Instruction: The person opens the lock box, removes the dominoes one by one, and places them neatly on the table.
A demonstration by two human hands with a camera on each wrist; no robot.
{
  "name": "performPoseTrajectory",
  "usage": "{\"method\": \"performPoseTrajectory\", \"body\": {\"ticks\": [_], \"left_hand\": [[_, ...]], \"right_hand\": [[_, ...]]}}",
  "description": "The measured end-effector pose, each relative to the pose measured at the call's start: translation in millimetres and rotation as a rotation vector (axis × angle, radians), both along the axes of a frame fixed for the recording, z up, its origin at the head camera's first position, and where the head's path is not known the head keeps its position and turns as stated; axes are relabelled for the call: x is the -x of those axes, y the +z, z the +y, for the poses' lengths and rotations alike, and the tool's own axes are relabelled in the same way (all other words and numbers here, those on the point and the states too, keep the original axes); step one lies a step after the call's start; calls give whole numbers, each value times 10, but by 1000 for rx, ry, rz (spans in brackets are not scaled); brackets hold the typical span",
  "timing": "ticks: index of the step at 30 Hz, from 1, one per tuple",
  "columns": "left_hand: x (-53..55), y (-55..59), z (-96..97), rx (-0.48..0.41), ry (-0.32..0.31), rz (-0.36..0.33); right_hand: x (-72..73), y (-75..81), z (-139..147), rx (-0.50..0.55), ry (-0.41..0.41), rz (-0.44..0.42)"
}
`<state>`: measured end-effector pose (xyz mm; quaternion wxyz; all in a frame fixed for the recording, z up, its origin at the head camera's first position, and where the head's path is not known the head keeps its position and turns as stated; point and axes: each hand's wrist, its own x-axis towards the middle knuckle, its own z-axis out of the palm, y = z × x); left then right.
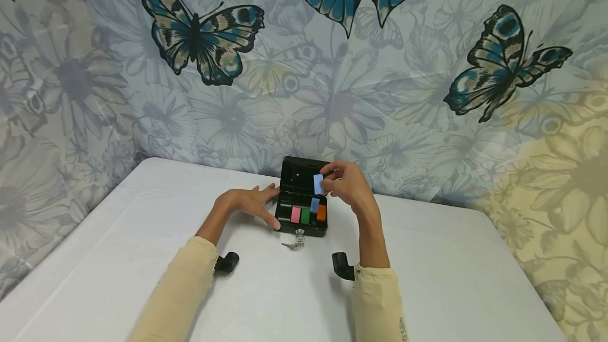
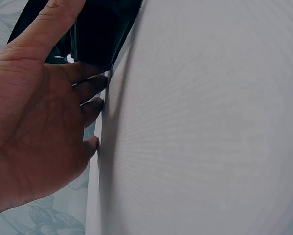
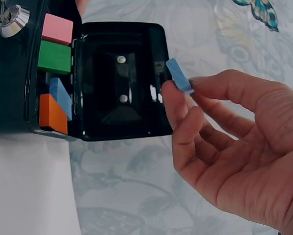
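Observation:
A black cash box (image 1: 285,226) stands on the table with its lid (image 3: 100,73) raised. Inside it are a pink block (image 3: 57,29), a green block (image 3: 54,57), an orange block (image 3: 53,113) and a blue block (image 3: 61,98). Between thumb and fingertips my right hand (image 1: 350,186) pinches another light blue block (image 3: 179,76), held up in front of the lid. My left hand (image 1: 252,202) rests at the box's left side, fingers spread and thumb by the front corner. In the left wrist view its fingers lie along the box wall.
Keys (image 1: 295,244) hang from the lock at the box's front. The white table (image 1: 266,300) reaches back to a wall covering (image 1: 332,120) printed with flowers and butterflies, close behind the lid. Black wrist mounts (image 1: 343,267) stick out from both sleeves.

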<state>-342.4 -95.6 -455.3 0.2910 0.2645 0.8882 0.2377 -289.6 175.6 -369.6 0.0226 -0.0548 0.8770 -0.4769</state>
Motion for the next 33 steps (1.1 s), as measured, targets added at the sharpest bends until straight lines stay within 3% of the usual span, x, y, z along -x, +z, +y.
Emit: {"method": "performPoseTrajectory", "body": {"ticks": [33], "left_hand": [[17, -11, -8, 3, -1, 1]], "right_hand": [[-3, 18, 255, -13, 4, -20]]}}
